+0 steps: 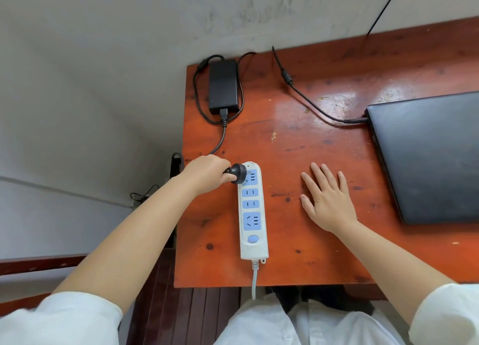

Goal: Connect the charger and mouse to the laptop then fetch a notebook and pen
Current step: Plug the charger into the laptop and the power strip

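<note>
Red-brown wooden bench (324,163) carries the closed laptop (427,158), charger brick (223,86) and power strip (252,212). Beside the strip, right hand (326,198) rests flat and open; left hand (207,172) clamps the plug (238,173) at its top socket. Charging step; pressing home probably comes next.

Laptop (430,155) cropped by right edge; plug (238,173) prongs hidden against power strip (252,212).
</note>
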### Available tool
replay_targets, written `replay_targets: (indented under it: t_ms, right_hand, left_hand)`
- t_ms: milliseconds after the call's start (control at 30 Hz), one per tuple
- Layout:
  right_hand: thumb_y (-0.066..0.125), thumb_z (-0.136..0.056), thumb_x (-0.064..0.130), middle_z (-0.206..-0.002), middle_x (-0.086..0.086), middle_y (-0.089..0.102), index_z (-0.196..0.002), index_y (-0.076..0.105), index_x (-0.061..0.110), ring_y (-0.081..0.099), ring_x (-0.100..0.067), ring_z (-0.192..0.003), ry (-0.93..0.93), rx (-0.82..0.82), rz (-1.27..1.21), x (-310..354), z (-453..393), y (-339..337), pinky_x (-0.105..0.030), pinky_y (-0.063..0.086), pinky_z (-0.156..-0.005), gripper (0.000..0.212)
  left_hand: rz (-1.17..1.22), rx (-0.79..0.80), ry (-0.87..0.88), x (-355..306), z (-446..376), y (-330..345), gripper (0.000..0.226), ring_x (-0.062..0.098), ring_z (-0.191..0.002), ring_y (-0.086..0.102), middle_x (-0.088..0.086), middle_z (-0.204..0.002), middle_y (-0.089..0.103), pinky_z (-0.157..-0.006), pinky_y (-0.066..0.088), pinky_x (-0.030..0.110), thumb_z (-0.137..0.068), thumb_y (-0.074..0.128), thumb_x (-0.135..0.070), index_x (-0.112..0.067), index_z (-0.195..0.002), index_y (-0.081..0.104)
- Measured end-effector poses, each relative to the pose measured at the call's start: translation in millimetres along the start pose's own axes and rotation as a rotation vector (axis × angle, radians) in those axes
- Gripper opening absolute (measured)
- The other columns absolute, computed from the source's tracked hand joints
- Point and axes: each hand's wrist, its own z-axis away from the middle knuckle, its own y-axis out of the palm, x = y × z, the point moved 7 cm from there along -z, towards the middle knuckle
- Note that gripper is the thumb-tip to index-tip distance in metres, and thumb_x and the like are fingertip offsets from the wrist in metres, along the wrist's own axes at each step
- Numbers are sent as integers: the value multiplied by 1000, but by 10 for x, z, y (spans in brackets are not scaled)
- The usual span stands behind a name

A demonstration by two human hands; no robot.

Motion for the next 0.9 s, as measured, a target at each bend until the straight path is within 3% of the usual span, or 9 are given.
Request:
replay_targets:
  t_ms: [167, 367, 533, 800, 900]
  right_hand:
    - [14, -82, 47, -149, -13, 36, -136, 44, 15, 29, -33, -140, 9, 11, 6, 8, 5, -5, -56, 21, -112, 70]
    - [15, -82, 47, -149, -13, 38, -135, 45, 15, 30, -33, -139, 8, 19, 12, 19, 8, -23, -55, 22, -112, 69]
    - [27, -83, 41, -135, -18, 55, -123, 59, 11, 49, -38, -126, 13, 32, 37, 20, 17, -36, -61, 37, -100, 60]
    - [31, -81, 40, -127, -16, 62, -116, 64, 12, 57, -36, -118, 26, 70, 77, 17, 19, -45, -59, 45, -92, 56]
    - [32, -80, 40, -127, -16, 62, -116, 64, 13, 57, -35, -118, 25, 72, 80, 11, 22, -41, -59, 45, -92, 56]
  left_hand:
    - [-19, -7, 4, 0, 35, 18, 27, 19, -71, 46, -5, -60, 40, -48, 26, 24, -97, 49, -31, -12, -77, 47]
    - [-150, -18, -25, -80, 68, -2, 29, 18, -75, 46, 11, -94, 63, -63, 35, 29, -98, 47, -31, -5, -103, 59]
    - [-102, -17, -13, -50, 77, -36, 26, 16, -74, 46, 1, -80, 51, -63, 35, 29, -96, 52, -29, -5, -98, 62]
    - [40, 32, -57, 3, 24, -63, 23, 17, -72, 51, 3, -77, 56, -52, 30, 24, -94, 55, -25, -5, -97, 66]
    - [-87, 46, -48, -63, 27, -97, 25, 18, -74, 50, 2, -79, 54, -58, 34, 27, -95, 52, -27, -6, -100, 65]
